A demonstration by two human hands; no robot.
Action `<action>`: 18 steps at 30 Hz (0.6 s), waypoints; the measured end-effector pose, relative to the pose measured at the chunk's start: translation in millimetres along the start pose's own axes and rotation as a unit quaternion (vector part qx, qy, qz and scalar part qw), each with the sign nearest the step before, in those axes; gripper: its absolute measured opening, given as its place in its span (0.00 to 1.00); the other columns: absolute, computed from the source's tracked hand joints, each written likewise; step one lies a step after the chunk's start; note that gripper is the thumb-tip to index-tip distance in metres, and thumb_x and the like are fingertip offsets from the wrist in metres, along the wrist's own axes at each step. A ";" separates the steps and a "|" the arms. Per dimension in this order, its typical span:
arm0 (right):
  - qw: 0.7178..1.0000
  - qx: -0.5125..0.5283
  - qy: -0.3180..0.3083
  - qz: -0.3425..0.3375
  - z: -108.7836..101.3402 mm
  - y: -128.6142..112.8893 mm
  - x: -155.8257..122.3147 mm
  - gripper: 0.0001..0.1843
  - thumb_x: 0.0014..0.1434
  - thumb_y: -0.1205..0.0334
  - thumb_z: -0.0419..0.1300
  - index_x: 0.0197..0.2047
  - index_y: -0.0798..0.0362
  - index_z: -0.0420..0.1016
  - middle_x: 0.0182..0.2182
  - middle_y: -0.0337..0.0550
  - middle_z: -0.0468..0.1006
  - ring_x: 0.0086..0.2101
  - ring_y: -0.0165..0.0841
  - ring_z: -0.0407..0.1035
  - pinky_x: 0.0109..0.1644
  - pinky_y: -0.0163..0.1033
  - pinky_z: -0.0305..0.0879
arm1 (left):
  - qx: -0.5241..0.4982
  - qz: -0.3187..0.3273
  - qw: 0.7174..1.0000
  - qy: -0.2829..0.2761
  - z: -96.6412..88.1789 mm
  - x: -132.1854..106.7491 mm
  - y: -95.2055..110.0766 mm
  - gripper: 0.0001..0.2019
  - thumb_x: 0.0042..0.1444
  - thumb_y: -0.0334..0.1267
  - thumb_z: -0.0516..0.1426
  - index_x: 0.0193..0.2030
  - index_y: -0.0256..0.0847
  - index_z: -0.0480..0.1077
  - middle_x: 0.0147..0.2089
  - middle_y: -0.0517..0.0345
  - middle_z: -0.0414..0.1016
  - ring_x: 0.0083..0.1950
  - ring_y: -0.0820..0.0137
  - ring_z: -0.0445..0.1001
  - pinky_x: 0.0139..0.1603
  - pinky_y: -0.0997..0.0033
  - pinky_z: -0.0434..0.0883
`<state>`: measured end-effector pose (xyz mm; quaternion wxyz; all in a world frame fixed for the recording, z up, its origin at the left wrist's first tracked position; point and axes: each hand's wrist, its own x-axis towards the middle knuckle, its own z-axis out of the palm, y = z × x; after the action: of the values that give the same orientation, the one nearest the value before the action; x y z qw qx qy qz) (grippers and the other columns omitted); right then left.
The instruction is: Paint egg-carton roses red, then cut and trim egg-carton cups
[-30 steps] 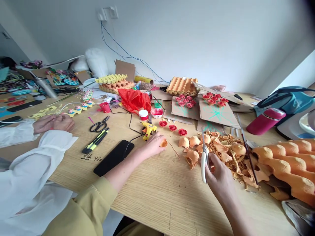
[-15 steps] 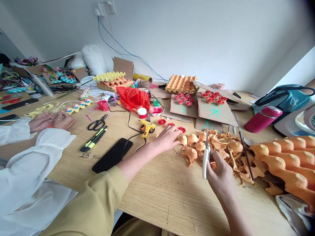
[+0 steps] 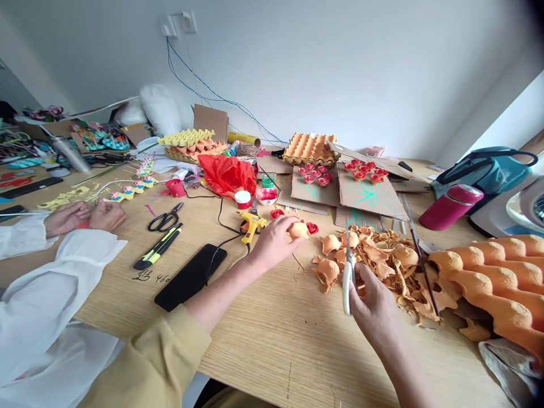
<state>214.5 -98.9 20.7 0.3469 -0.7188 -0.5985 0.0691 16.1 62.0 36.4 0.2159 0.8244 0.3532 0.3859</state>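
My left hand [image 3: 274,242] is closed round an orange egg-carton cup [image 3: 298,229], lifted just off the wooden table [image 3: 272,334]. My right hand [image 3: 374,306] grips white-handled scissors [image 3: 349,266] with the blades pointing away from me, over a heap of cut orange carton cups and scraps [image 3: 378,258]. Red paper roses [image 3: 312,228] lie just beyond my left hand.
A yellow glue gun [image 3: 251,222], black phone [image 3: 190,276], black scissors [image 3: 165,217] and utility knife [image 3: 158,246] lie to the left. Another person in white sleeves works at far left [image 3: 85,215]. Orange egg trays [image 3: 497,283] stand right, a pink bottle [image 3: 453,207] behind them.
My left hand reached right into the pile, took an orange cup and lifted it back toward the left. The right hand with the scissors barely shifted.
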 end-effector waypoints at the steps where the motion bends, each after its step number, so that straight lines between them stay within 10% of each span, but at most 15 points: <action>1: 1.000 -0.017 -0.020 -0.015 2.8 -1.0 -0.7 0.19 0.67 0.45 0.49 0.30 0.48 0.60 0.23 0.36 0.70 0.24 0.30 0.64 0.29 0.34 0.58 | -0.067 -0.043 0.996 0.034 -6.9 -6.2 -2.1 0.17 0.58 0.39 0.64 0.53 0.42 0.72 0.53 0.50 0.78 0.51 0.60 0.77 0.53 0.62 0.74; 8: 0.982 -0.130 -0.111 -0.081 33.1 -17.6 -18.1 0.16 0.59 0.50 0.59 0.25 0.48 0.64 0.22 0.40 0.74 0.22 0.31 0.65 0.28 0.38 0.53 | -0.448 -0.211 0.865 0.078 -6.4 -38.6 -18.1 0.23 0.53 0.52 0.67 0.48 0.39 0.73 0.45 0.54 0.80 0.37 0.72 0.78 0.31 0.77 0.66; 18: 0.981 -0.152 -0.116 -0.037 22.9 -4.4 -2.0 0.23 0.64 0.43 0.54 0.23 0.48 0.63 0.15 0.35 0.65 0.17 0.29 0.58 0.22 0.34 0.48 | -0.691 -0.281 0.666 -0.016 2.2 -51.6 -19.9 0.21 0.49 0.45 0.72 0.46 0.41 0.72 0.41 0.56 0.81 0.33 0.73 0.80 0.30 0.78 0.68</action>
<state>198.6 -91.0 5.5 0.1638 -0.7273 -0.6648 0.0473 -13.8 36.2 -2.5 0.8273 0.3075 0.1968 0.4270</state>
